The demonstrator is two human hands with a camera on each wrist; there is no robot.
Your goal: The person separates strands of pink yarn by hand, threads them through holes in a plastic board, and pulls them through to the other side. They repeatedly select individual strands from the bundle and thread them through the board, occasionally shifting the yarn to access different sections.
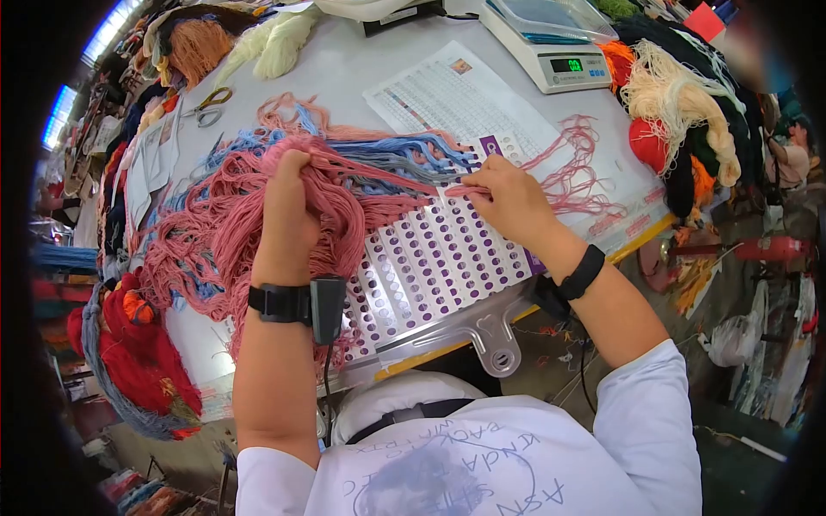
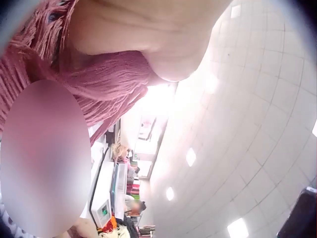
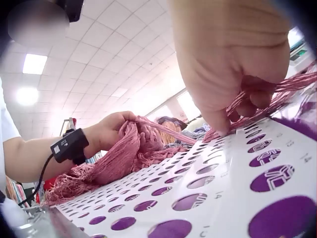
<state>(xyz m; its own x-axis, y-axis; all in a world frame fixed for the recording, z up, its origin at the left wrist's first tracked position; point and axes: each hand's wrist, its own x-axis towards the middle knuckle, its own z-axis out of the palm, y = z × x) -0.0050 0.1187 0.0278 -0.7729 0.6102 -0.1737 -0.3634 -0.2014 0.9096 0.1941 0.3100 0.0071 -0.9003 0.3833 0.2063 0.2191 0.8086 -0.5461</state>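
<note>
My left hand [image 1: 291, 202] grips a thick hank of pink thread [image 1: 340, 232], and strands run taut from it toward the right. At the upper edge of a white punched card [image 1: 434, 267] with rows of purple-backed holes, my right hand [image 1: 514, 202] pinches pink strands close over the holes. In the right wrist view, the right hand's fingers [image 3: 218, 121] curl down at the card, with strands passing under the palm. Blue and grey thread [image 1: 400, 155] is looped along the card's upper rows. Loose pink ends [image 1: 581, 168] trail beyond the right hand.
A metal bulldog clip [image 1: 495, 340] sits at the card's near edge. Behind lie a printed chart [image 1: 460, 95], a digital scale [image 1: 551, 64] and scissors [image 1: 209, 107]. Yarn hanks, cream [image 1: 680, 95] and red [image 1: 142, 353], crowd the table's sides.
</note>
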